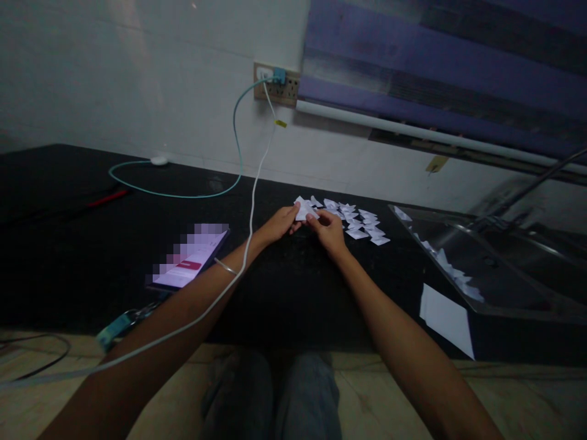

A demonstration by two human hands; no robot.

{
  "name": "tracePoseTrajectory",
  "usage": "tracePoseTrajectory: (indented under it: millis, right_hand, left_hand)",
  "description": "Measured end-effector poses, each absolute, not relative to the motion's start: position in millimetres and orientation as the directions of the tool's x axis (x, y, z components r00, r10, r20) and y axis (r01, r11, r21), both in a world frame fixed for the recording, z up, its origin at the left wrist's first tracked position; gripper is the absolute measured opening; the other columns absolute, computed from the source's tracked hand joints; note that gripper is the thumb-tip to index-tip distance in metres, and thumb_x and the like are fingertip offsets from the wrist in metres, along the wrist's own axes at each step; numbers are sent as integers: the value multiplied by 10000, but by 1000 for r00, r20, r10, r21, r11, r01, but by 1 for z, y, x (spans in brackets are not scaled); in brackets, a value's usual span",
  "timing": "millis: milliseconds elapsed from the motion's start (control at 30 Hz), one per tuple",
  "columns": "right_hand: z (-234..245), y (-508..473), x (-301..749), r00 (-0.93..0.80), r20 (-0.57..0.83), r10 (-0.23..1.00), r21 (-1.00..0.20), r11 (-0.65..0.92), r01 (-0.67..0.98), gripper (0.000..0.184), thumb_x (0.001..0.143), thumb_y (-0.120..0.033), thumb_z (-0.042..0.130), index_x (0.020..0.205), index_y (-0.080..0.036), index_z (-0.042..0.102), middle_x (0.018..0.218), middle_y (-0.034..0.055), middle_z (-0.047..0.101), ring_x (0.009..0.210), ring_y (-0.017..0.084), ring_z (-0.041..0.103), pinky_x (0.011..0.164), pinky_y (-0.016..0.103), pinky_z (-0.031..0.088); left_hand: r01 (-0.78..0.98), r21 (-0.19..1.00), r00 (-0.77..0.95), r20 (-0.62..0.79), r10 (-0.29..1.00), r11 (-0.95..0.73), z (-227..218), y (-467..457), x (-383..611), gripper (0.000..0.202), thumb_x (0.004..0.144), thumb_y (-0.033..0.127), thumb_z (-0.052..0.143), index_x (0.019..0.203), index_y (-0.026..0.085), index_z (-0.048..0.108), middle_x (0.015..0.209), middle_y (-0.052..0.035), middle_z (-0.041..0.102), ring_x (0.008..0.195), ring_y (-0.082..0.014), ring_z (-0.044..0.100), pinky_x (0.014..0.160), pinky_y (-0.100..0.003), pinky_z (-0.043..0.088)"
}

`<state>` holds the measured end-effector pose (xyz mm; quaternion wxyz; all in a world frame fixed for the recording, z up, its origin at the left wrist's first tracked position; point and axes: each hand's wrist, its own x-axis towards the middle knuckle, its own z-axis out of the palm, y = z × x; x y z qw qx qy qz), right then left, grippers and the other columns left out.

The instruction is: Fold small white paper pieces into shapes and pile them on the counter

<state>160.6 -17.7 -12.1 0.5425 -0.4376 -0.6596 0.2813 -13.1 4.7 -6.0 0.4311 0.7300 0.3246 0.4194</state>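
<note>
Between my two hands is a small folded piece of white paper (303, 209), held up just above the black countertop. My left hand (281, 223) grips its left side, thumb on top. On the right edge, my right hand (329, 230) pinches the same paper between thumb and fingers. Right behind my right hand lie several small folded white paper pieces (355, 221) in loose rows on the counter. More folded papers (452, 269) line the near edge of the sink. A stack of flat white paper sheets (446, 319) rests at the counter's front right.
A lit phone (190, 256) and a teal key strap (114, 330) lie left of my left forearm. A white cable (253, 201) crosses that forearm from the wall socket (288, 88). A teal cable (183, 196) loops behind. The metal sink (513, 299) is at right.
</note>
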Motion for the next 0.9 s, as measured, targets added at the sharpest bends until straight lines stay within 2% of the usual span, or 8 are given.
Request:
tracePoseTrajectory:
  millis: [167,300,400,500,600,733,900]
  right_hand:
    - [-12,-17,164,4,457,890,-852,436,290,346,783,-529,744,707,-191,735,658,15,671,613,161,551,607,292,428]
    - [-12,-17,166,21,458,889,-852,432,297,310,798,-485,736,718,-187,751,643,2,655,611,156,557,610,287,432]
    - [-12,-17,167,43,450,892,-862,422,282,283,801,-463,737,762,-185,770,639,-6,652,590,145,552,570,272,421]
    - [-11,-18,166,62,386,920,-905,365,217,293,792,-473,746,777,-181,761,579,-21,617,493,120,507,474,253,378]
    - [-9,-21,163,55,306,950,-947,298,120,326,777,-504,753,815,-180,746,515,-35,595,405,107,472,400,244,347]
    - [-6,-23,159,54,249,967,-968,251,-32,344,720,-484,794,865,-178,734,546,-11,663,407,114,535,397,234,377]
    - [-6,-20,160,88,194,977,-971,204,-125,350,677,-442,821,903,-187,740,775,51,782,540,139,660,455,235,443]
  left_hand:
    - [171,883,333,366,869,-438,-7,8,-12,466,1049,411,407,684,169,566,577,7,528,513,-102,463,503,-228,332]
    - [54,866,230,474,850,-498,-4,9,-15,247,955,361,600,819,159,638,671,-1,593,598,-105,496,535,-213,349]
    - [-14,883,243,459,855,-470,-3,8,-18,274,900,431,675,838,165,665,610,25,542,532,-89,447,490,-211,304]
    - [-31,906,270,414,869,-422,-3,7,-21,373,859,522,706,759,168,648,524,53,467,449,-72,389,444,-218,271]
    - [-55,916,293,396,870,-398,-4,8,-20,436,842,584,700,732,168,626,492,48,485,406,-69,411,420,-222,278]
    - [-106,938,323,348,880,-331,-7,10,-15,382,853,548,701,846,173,630,567,12,590,417,-74,492,397,-214,254]
    - [-142,954,347,298,889,-264,-7,8,-13,304,896,452,689,1077,218,615,693,-12,650,502,-100,575,402,-207,244]
